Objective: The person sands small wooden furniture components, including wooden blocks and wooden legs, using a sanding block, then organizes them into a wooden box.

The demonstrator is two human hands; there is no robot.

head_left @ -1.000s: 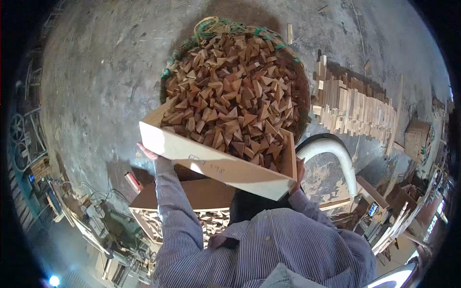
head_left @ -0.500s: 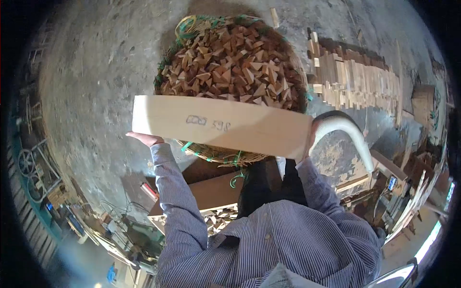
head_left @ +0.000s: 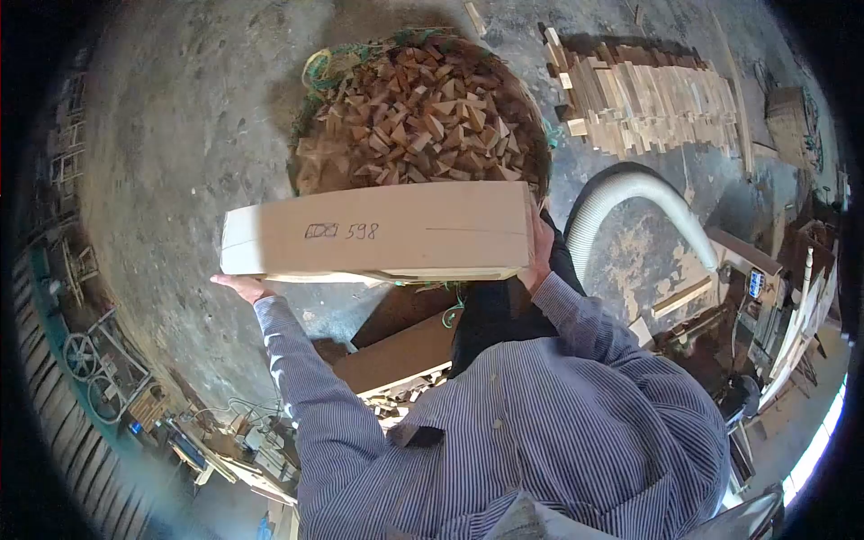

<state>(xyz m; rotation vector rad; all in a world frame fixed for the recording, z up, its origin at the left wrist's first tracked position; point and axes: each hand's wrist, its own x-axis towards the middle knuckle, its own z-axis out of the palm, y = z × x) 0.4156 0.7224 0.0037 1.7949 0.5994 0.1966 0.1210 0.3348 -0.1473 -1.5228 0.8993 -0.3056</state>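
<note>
In the head view, a wooden box (head_left: 378, 225) is being held up in the air, pretty much over the near edge of the basket (head_left: 409, 36). Its long side is turned up toward the camera, with "598" scribbled on it, so nothing of the inside can be made out. The lower left corner is grasped from underneath by the left hand (head_left: 245, 286), fingertips poking out past the end. The right end is gripped by the right hand (head_left: 542, 245), though part of it is hidden behind the box.

The basket is heaped with wood offcuts (head_left: 436, 117). Off to the right of it, a row of wood strips (head_left: 666, 103) is laid out on the floor (head_left: 198, 162), and a white hose (head_left: 639, 187) is curled on that side too, nearer the body. On the near side of the basket a brown crate (head_left: 405, 355) can be seen, with more pieces inside.

As for the step, it looks like the box is being handled, tipped on its side, at the basket. For whatever move is made from here, both ends should probably be kept supported and level, and the basket's rim cleared.
</note>
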